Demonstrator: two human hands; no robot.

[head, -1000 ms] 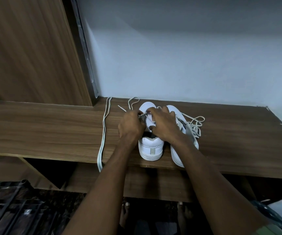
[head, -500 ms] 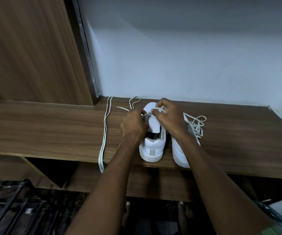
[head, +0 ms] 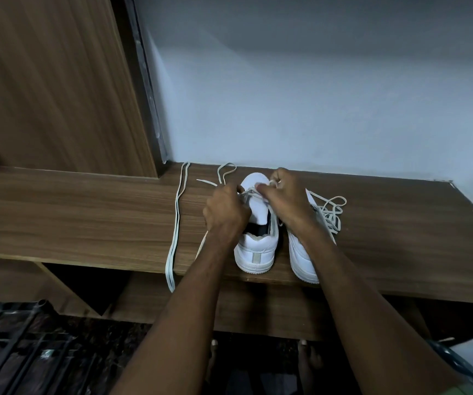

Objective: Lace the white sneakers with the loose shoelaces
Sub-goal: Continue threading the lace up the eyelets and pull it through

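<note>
Item: two white sneakers on a wooden bench (head: pixel 87 218), heels toward the person. Left sneaker (head: pixel 255 246) was being laced. Left hand (head: pixel 225 213) pinched lace (head: pixel 248 192) at the left eyelets near the toe; right hand (head: pixel 285 199) pinched the same lace above the toe. Right sneaker (head: pixel 300 258) stood just beside, a tangled lace (head: pixel 330 213) against it. Spare lace (head: pixel 176 223) lay doubled, overhanging the edge. Advice: draw both ends even, keep the lace flat, feed tips cleanly.
</note>
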